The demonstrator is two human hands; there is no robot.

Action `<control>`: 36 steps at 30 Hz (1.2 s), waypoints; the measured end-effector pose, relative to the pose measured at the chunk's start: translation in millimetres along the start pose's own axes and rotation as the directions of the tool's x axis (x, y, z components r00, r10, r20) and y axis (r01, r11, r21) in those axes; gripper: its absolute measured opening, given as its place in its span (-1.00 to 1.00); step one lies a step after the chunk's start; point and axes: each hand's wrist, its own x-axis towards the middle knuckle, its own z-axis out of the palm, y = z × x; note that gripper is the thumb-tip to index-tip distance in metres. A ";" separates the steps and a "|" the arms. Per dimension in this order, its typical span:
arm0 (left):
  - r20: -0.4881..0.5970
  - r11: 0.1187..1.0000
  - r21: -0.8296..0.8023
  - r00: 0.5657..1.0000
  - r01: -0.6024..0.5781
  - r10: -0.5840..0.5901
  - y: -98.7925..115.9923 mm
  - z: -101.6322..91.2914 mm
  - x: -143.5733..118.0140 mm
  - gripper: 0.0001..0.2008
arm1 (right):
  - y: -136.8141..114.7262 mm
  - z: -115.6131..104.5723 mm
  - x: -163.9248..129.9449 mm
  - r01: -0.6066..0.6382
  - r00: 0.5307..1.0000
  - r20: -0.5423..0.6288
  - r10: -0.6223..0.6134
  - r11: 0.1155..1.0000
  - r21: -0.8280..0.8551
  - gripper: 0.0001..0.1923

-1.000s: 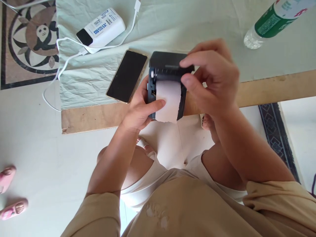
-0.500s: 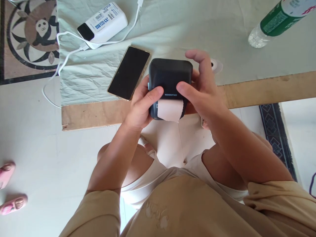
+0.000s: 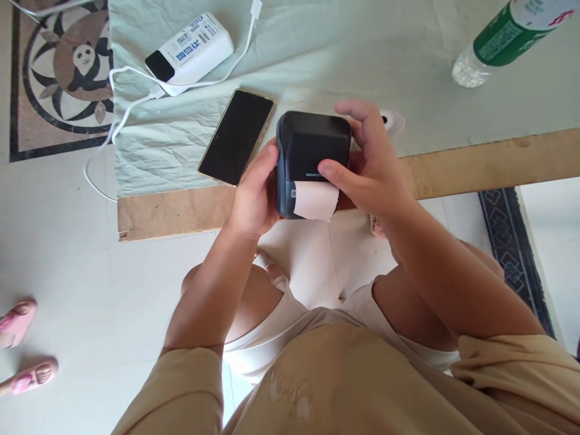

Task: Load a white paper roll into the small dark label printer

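A black label printer [image 3: 313, 142] is held between both hands, just over the table's front edge. White label paper [image 3: 317, 200] sticks out of its near side and curls down. My left hand [image 3: 256, 196] grips the left side, its thumb along the edge and its other fingers hidden beneath. My right hand [image 3: 374, 166] holds the right side, with the thumb on the lid and the index finger raised beyond the far corner. Left of the printer a black-screened phone [image 3: 236, 136] lies on the cloth. Behind my right hand is a small white roll [image 3: 390, 122], partly covered.
A white power bank [image 3: 199, 51] with a white cable [image 3: 231, 71] lies at the back left. A green-labelled water bottle [image 3: 507, 39] lies or stands at the back right; I cannot tell which. The table's bare wooden edge [image 3: 176, 212] runs along the front. Another person's pink sandals [image 3: 34, 376] show at lower left.
My left thumb has moved off the printer's lid to its left side. The printer has turned slightly, showing more of its left side. The view has shifted a little.
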 end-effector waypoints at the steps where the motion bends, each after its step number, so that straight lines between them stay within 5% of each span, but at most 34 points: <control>1: -0.014 1.000 -0.007 1.000 0.002 -0.002 -1.0 -0.8 0.7 -0.68 | -2.6 -1.8 -0.7 0.028 1.000 -0.012 -0.029 0.999 -0.031 -0.41; 4: -0.090 0.999 0.031 0.995 -0.034 0.037 -4.1 -5.2 2.3 -0.66 | -12.4 -8.1 -2.7 0.117 0.993 0.031 -0.114 0.985 -0.125 -0.46; 9: -0.176 0.997 0.031 0.982 -0.069 0.074 -5.4 -10.3 3.9 -0.76 | -22.1 -11.0 -6.2 0.128 0.991 0.071 -0.117 0.977 -0.173 -0.26; 12: -0.123 0.998 -0.038 0.991 0.055 -0.059 -1.6 -6.5 4.0 -0.76 | -26.7 -8.5 -7.2 0.140 0.985 -0.063 -0.158 0.964 -0.224 -0.31; 14: -0.055 0.993 -0.061 0.993 0.100 -0.103 1.9 -2.5 2.9 -0.66 | -31.6 -6.6 -6.7 0.177 0.958 -0.180 -0.222 0.956 -0.236 -0.52; 17: -0.002 0.997 0.011 0.997 0.077 -0.077 5.8 1.1 -0.3 -0.71 | -38.7 -4.3 -3.8 0.239 0.903 -0.318 -0.290 0.952 -0.190 -0.84; 21: -0.010 0.996 0.086 0.999 0.031 -0.031 5.4 0.7 -3.1 -0.81 | -41.4 -3.7 -0.3 0.259 0.837 -0.424 -0.346 0.933 -0.249 -0.86; 25: 0.024 0.997 0.081 1.000 0.001 -0.002 3.0 0.0 -3.1 -0.75 | -46.1 -5.7 -3.8 0.217 0.886 -0.178 -0.428 0.721 -0.658 -0.94; 28: 0.048 0.994 0.109 0.999 0.004 -0.010 2.8 0.3 -3.3 -0.71 | -53.6 -6.5 -7.5 0.138 0.976 0.021 -0.219 0.535 -0.833 -0.79; 30: 0.047 0.992 0.127 0.999 0.007 -0.013 3.1 0.8 -3.9 -0.65 | -55.9 -7.4 -7.6 0.115 0.992 0.083 -0.092 0.452 -0.885 -0.65; 33: 0.036 0.991 0.133 0.999 0.024 -0.029 3.2 1.7 -4.8 -0.62 | -54.8 -10.6 -5.1 0.137 0.990 0.136 -0.040 0.525 -0.840 -0.54; 36: 0.055 0.990 0.140 0.998 -0.002 -0.006 1.9 2.4 -4.4 -0.68 | -57.6 -18.3 -4.6 0.117 0.990 0.137 -0.032 0.732 -0.672 -0.54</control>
